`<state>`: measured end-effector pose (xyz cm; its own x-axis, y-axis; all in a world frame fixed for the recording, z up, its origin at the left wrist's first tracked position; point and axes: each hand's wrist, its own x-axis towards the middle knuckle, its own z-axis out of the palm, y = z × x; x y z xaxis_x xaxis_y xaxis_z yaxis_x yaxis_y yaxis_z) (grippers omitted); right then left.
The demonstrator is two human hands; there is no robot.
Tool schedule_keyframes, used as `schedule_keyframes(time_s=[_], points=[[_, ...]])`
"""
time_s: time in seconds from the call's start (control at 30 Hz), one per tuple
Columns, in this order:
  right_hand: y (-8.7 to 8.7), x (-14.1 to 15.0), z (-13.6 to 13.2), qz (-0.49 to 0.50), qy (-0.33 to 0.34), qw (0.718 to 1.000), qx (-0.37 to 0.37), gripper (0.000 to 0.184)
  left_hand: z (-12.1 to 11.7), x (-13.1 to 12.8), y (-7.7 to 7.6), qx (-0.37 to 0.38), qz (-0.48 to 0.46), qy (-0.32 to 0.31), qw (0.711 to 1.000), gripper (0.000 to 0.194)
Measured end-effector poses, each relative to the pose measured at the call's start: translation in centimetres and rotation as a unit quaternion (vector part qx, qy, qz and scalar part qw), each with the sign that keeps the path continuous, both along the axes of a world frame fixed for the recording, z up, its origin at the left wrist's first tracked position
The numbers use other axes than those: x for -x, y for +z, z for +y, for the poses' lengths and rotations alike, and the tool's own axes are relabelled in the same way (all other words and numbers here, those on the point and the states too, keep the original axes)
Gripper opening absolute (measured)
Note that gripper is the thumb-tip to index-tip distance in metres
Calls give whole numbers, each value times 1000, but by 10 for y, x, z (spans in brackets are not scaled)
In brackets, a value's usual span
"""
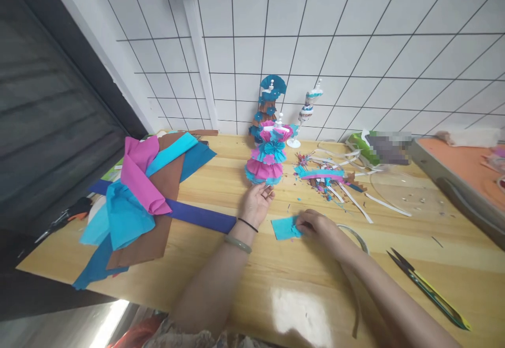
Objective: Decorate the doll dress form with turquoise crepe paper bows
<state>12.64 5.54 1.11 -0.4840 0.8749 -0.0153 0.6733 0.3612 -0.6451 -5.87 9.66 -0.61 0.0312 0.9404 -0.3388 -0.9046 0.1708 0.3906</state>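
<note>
A miniature dress form (pixel 265 169) in pink and blue ruffled paper stands upright near the middle of the table. My left hand (pixel 258 202) is turned palm up at its hem, fingers curled around the lower edge; the fingertips are partly hidden. A small piece of light blue crepe paper (pixel 282 228) lies flat in front of it. My right hand (pixel 315 226) is closed in a pinch on that paper's right end, where a crumpled bit shows under the fingers. A roll of tape (pixel 357 237) sits partly behind my right forearm.
Folded crepe paper (pixel 138 206) is heaped at left beside black-handled scissors (pixel 67 216). Paper scraps (pixel 327 177) lie right of the dress form. Thread snips (pixel 430 290) rest at front right. Behind stand a blue-brown dress form (pixel 266 108) and a white one (pixel 306 112); an orange tray (pixel 457 163) stands far right.
</note>
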Motion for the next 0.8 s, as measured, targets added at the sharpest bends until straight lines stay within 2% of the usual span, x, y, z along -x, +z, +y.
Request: schedule_keyframes(time_s=[0.13,0.23,0.33,0.53,0.8], points=[[12,14,6,107,-48,992,51,20,-1,0,-1,-3,-2,-2,1000,3],[22,34,13,233,-92,963,98,27,0,0,-1,-6,-3,-4,1000,3],[27,55,23,313,-121,937,99,29,1,0,0,-13,-4,-4,1000,4],[20,82,44,364,-134,919,69,28,1,0,2,-24,-12,7,1000,6],[9,90,55,380,-168,909,34,22,-1,0,0,-24,-14,-7,1000,7]])
